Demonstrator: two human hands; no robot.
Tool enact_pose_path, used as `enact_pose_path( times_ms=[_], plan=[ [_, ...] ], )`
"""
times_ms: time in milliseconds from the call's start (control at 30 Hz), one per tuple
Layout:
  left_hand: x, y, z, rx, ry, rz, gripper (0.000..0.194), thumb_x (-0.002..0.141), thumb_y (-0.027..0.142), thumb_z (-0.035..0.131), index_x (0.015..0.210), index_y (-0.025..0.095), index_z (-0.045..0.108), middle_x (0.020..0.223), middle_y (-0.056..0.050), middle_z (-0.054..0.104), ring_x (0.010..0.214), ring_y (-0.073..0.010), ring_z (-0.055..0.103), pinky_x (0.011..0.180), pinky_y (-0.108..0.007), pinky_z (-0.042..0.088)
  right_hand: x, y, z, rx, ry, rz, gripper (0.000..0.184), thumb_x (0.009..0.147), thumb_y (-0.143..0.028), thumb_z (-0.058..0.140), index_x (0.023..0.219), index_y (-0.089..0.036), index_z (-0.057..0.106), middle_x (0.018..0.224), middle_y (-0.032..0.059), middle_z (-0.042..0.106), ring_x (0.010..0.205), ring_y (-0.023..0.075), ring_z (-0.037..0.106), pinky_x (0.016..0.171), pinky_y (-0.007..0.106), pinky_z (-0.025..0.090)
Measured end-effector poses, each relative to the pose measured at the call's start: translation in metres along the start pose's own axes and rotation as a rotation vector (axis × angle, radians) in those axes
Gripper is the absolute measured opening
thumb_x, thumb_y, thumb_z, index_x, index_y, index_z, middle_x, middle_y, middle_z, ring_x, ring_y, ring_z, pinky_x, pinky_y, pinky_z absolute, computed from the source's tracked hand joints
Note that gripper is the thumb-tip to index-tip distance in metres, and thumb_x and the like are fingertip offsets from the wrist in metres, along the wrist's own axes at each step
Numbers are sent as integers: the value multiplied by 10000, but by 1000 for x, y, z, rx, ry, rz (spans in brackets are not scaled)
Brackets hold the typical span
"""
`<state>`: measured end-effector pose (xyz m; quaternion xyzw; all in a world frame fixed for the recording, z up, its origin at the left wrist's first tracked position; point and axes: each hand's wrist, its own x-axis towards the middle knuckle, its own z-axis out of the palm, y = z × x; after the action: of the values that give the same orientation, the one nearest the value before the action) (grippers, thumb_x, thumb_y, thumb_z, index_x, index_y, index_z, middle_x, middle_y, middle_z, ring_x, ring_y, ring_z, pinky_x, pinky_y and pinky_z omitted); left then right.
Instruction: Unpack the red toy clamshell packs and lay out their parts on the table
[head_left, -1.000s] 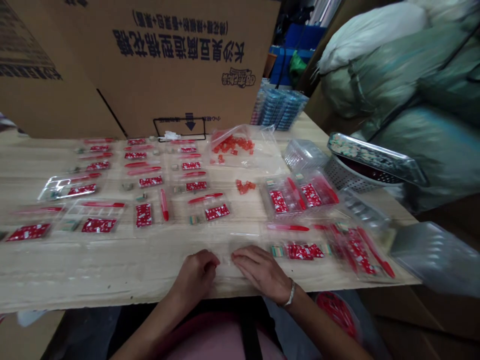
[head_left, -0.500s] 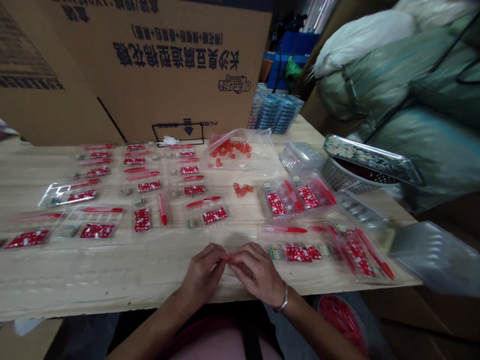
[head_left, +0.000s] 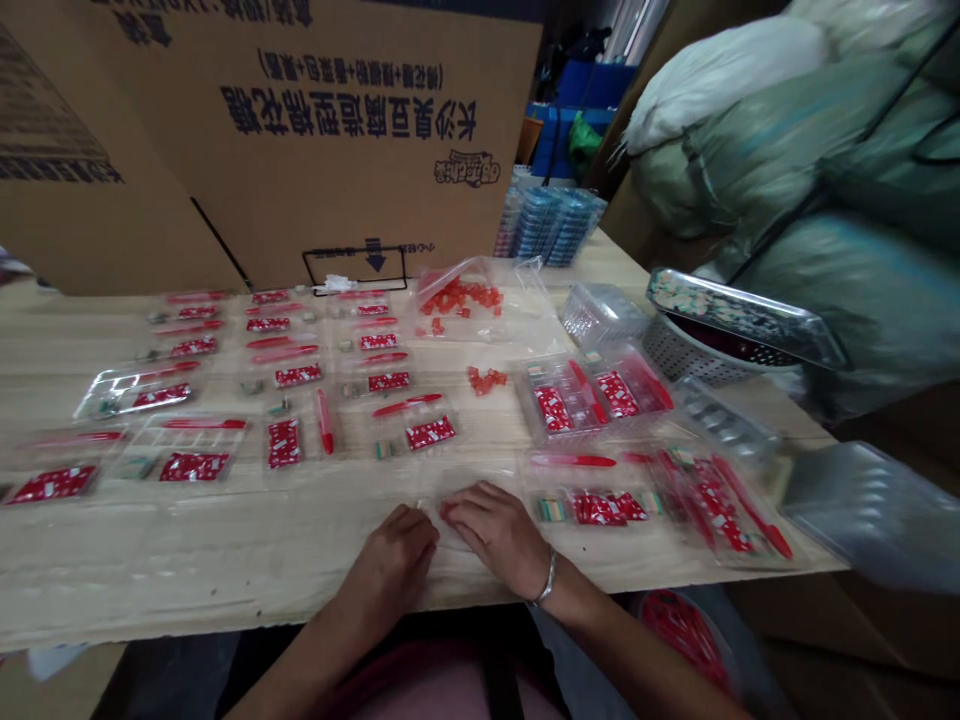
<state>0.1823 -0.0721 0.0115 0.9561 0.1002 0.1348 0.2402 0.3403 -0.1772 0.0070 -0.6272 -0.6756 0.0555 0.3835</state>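
Observation:
Low over the table's front edge, my left hand (head_left: 394, 560) has its fingers curled in; what they hold, if anything, is hidden. My right hand (head_left: 501, 535), with a silvery bracelet at the wrist, is beside it with fingertips pinched together. A hint of red shows at those fingertips, too small to name. Just beyond the hands lies a faint clear plastic tray (head_left: 466, 482), partly covered by the right hand. Farther back are a few loose translucent red pieces (head_left: 486, 380) and a clear bag (head_left: 517, 318) of similar pieces.
Several clear trays with red pens and red sachets (head_left: 193, 465) cover the left and middle. More filled trays (head_left: 555, 405) stand at right, near empty clear trays (head_left: 724, 420) and a grey basket (head_left: 686, 350). A large cardboard box (head_left: 360, 200) stands behind.
My hands, which met fingertip to fingertip on a small red piece, have moved slightly apart. The left came down and curled; the right moved left, over the clear tray.

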Motion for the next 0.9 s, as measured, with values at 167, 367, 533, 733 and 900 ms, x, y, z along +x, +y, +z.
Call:
enact_pose_path(
  times_ms=[167,367,533,733,900],
  plan=[
    [2,4,-6,-42,-37,-18,248,799,36,435,667,188,581,688,-29,630,677,-162,584,656,-276,480,9,-9,0,-144,-106,61,100,863,-122,581,785,-172,619,785,31,664,758,164,563,714,283,460],
    [20,3,-12,-120,56,1,199,871,132,450,890,209,633,950,-60,681,884,-179,620,812,-318,503,24,-1,-26,58,-222,168,119,780,-58,626,790,-176,642,873,23,672,829,139,614,741,236,477],
    [30,-2,-5,-22,-53,27,218,835,74,459,708,187,595,768,-46,675,763,-193,594,777,-352,485,86,45,-57,-453,-287,460,238,878,-63,450,985,-158,640,1002,94,657,930,171,619,814,271,466],
    [18,-6,-22,-337,210,-194,115,791,150,533,792,207,633,935,-59,691,825,-171,629,716,-296,512,123,68,-60,-535,-361,550,287,804,-55,531,1075,-80,619,1084,211,615,951,270,626,809,376,471],
    [32,-3,-32,-881,317,-471,242,693,303,687,900,186,644,770,-15,692,657,-141,630,606,-252,515,81,29,-51,78,-398,472,138,803,-274,636,864,-150,642,829,32,679,703,127,619,627,226,476]
  ],
)
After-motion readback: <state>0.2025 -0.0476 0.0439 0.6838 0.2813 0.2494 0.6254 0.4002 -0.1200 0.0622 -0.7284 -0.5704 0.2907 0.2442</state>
